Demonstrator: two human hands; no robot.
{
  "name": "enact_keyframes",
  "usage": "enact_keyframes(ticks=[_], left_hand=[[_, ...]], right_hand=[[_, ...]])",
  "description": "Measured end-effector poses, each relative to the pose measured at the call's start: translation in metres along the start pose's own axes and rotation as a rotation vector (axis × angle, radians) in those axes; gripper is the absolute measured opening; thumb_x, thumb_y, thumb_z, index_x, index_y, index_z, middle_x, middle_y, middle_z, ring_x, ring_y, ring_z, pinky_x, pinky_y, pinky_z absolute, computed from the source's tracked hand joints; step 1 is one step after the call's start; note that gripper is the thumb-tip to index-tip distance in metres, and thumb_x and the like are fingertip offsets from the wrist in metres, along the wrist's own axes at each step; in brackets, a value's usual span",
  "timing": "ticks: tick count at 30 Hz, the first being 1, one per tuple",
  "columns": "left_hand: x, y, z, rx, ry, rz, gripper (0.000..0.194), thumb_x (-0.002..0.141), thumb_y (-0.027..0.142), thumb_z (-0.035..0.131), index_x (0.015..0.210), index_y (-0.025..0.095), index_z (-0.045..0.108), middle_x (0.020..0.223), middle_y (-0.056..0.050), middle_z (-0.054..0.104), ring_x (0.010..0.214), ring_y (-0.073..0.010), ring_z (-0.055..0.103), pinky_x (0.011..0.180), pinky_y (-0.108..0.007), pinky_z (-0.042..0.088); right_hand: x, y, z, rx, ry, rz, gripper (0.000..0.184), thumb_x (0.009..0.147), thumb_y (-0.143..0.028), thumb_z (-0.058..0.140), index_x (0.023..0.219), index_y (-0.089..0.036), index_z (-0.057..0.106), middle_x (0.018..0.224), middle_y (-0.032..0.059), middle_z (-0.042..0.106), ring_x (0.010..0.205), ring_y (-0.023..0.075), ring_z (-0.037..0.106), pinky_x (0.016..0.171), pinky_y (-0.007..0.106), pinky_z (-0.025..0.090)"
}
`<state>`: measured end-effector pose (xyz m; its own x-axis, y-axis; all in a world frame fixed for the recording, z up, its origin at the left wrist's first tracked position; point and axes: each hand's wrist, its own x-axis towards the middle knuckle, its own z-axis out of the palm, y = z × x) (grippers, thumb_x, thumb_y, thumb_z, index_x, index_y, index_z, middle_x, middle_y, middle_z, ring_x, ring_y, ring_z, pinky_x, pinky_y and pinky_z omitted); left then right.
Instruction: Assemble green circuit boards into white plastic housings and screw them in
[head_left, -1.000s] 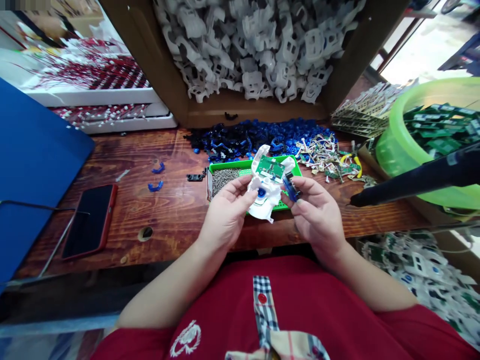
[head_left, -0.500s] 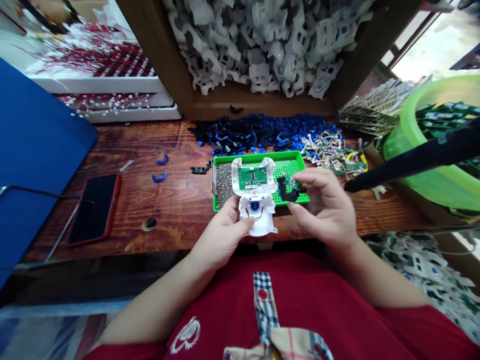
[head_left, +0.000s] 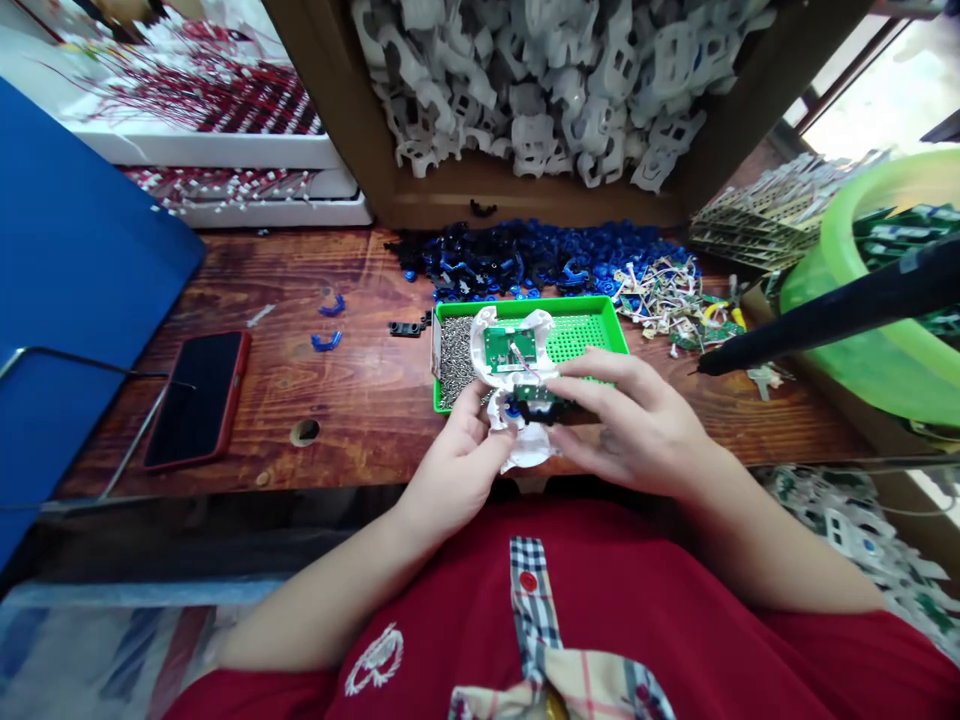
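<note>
My left fingers [head_left: 471,408] grip the white plastic shell [head_left: 529,450] at its left side, over the near edge of the green tray [head_left: 616,338]. My right fingers [head_left: 611,388] are curled at the black bracket [head_left: 538,413]; blur hides whether they're pinching. Shell looks light, stiff, maybe slick: outer rims are the place to hold. The small circuit board [head_left: 525,393] and thin wires [head_left: 517,352] look fragile, best left unpressed.

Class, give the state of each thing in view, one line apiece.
White casing: open, in left hand
Black part: in right hand, above casing
Phone: flat, screen dark
Green tray: partly filled
Brown box: open, holding white parts
Green tub: open, holding boards
</note>
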<state>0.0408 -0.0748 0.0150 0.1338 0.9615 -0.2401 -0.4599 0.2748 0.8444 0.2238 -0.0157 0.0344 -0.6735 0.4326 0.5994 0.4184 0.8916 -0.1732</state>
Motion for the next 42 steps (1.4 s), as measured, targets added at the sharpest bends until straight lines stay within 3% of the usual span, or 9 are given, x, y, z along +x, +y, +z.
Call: enact_keyframes(ticks=[8,15,22,33,38,40,42], left_hand=[[-0.005,0.006,0.002,-0.182,-0.069,-0.036,0.056,0.070,0.006,0.062,0.121,0.025,0.050,0.124,-0.004,0.060,0.113,-0.0241,0.056,0.090,-0.034,0.048],[-0.007,0.002,0.003,-0.094,-0.030,0.005,0.049,0.079,0.014,0.062,0.125,0.026,0.048,0.130,-0.004,0.056,0.122,-0.0235,0.050,0.101,-0.036,0.043],[-0.007,-0.002,0.001,0.036,0.008,0.110,0.046,0.085,0.015,0.058,0.128,0.026,0.047,0.131,-0.003,0.056,0.124,-0.0219,0.049,0.105,-0.035,0.040],[-0.004,-0.006,0.001,-0.013,0.048,0.140,0.047,0.084,0.014,0.058,0.128,0.028,0.048,0.129,-0.003,0.058,0.121,-0.0218,0.053,0.104,-0.036,0.042],[-0.003,-0.007,0.000,-0.030,0.036,0.170,0.046,0.086,0.013,0.055,0.128,0.028,0.048,0.130,-0.003,0.058,0.122,-0.0204,0.051,0.104,-0.034,0.041],[-0.004,-0.008,0.001,-0.019,0.049,0.188,0.045,0.086,0.013,0.055,0.128,0.028,0.048,0.128,-0.003,0.059,0.120,-0.0196,0.053,0.104,-0.034,0.042],[-0.005,-0.009,0.002,0.002,0.074,0.209,0.044,0.086,0.013,0.055,0.128,0.028,0.049,0.127,-0.002,0.060,0.117,-0.0191,0.056,0.101,-0.033,0.045]], right_hand=[[0.002,0.000,-0.010,0.227,-0.172,0.070,0.038,0.079,-0.031,0.062,0.114,-0.019,0.053,0.118,0.0116,0.053,0.114,0.0198,0.052,0.095,0.035,0.051],[0.008,-0.005,-0.014,0.170,-0.292,0.054,0.032,0.084,-0.031,0.057,0.113,-0.017,0.057,0.123,0.0112,0.051,0.114,0.0203,0.052,0.096,0.034,0.051],[0.009,-0.015,-0.011,0.045,-0.229,0.011,0.032,0.085,-0.026,0.055,0.113,-0.011,0.058,0.124,0.0132,0.052,0.113,0.0223,0.052,0.096,0.035,0.051],[0.008,-0.016,0.002,-0.056,-0.139,-0.043,0.028,0.089,-0.024,0.052,0.112,-0.012,0.061,0.118,0.0110,0.059,0.107,0.0202,0.057,0.088,0.034,0.055],[0.002,-0.016,0.003,0.009,-0.173,-0.094,0.033,0.088,-0.017,0.050,0.120,-0.008,0.054,0.127,0.0128,0.052,0.119,0.0224,0.050,0.101,0.037,0.048],[-0.004,-0.017,0.004,0.146,-0.070,0.037,0.037,0.085,-0.015,0.054,0.122,-0.011,0.052,0.127,0.0138,0.051,0.121,0.0215,0.048,0.104,0.036,0.045],[-0.009,-0.019,0.006,0.366,0.066,0.348,0.042,0.083,-0.018,0.058,0.125,-0.017,0.048,0.125,0.0123,0.051,0.116,0.0190,0.052,0.100,0.033,0.048]])
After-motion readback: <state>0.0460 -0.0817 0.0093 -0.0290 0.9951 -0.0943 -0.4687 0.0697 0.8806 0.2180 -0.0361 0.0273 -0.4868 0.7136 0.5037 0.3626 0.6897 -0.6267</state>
